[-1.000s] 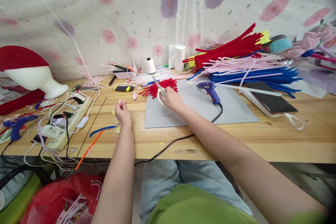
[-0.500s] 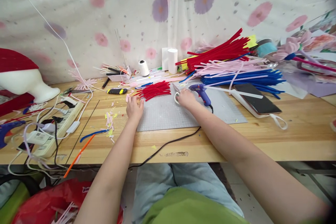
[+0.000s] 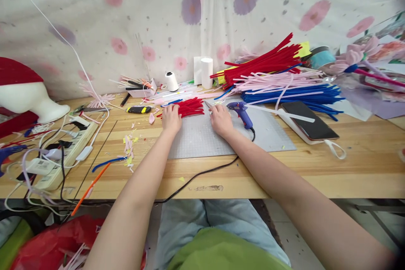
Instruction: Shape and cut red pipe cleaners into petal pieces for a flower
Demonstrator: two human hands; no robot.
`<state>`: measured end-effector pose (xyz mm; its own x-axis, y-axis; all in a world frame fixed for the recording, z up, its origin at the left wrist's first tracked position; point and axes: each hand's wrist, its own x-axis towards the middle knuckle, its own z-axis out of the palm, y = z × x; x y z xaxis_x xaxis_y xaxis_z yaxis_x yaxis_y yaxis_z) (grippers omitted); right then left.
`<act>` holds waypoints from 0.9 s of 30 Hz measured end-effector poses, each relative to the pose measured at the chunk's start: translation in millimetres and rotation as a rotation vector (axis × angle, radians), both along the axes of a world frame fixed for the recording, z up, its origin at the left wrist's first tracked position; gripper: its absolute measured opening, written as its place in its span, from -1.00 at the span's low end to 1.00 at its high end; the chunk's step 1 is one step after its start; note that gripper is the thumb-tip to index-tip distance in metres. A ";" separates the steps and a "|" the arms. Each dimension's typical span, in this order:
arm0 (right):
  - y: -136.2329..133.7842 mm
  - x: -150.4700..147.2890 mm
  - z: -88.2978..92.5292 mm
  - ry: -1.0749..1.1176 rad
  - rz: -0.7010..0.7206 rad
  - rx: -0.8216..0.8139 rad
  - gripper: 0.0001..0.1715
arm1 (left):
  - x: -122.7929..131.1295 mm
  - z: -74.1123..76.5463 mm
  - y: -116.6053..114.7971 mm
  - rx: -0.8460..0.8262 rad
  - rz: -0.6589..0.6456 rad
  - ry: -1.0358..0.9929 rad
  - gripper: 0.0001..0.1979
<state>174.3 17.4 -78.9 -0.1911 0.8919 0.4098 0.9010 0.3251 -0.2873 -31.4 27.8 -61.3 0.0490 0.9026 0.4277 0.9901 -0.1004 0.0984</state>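
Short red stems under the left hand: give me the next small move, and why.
Probably, gather the short red stems into a tighter bunch with the left hand. That hand lies over their left part, and their ends spread unevenly. The right hand is at the scissors, apart from the stems, so the left seems better placed.

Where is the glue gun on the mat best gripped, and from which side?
The glue gun seems best held by its handle, from the near right: the handle slants toward the camera, while the nozzle points left. The right hand is on the nozzle side, so it might swing around.
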 end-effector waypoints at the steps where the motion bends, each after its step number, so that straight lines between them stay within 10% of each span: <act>1: -2.8 -0.7 -1.4 0.005 0.046 0.025 -0.66 | 2.2 0.4 4.5 -0.017 -0.018 0.019 -0.64; 12: -1.2 4.0 -6.2 0.134 0.049 -0.022 -0.75 | -3.9 13.2 35.4 -0.101 0.000 0.017 -0.72; 18: 1.3 6.1 -4.2 0.373 -0.016 -0.037 -0.73 | 9.9 29.1 1.5 0.009 -0.045 -0.495 -0.83; 22: 3.5 -5.3 5.7 0.644 0.103 -0.062 -0.62 | 25.6 17.8 -27.8 -0.493 -0.231 -1.051 -0.80; 27: 7.4 -20.1 14.5 0.580 0.312 -0.116 -0.70 | 29.2 8.5 -35.5 -0.730 -0.322 -1.194 -0.64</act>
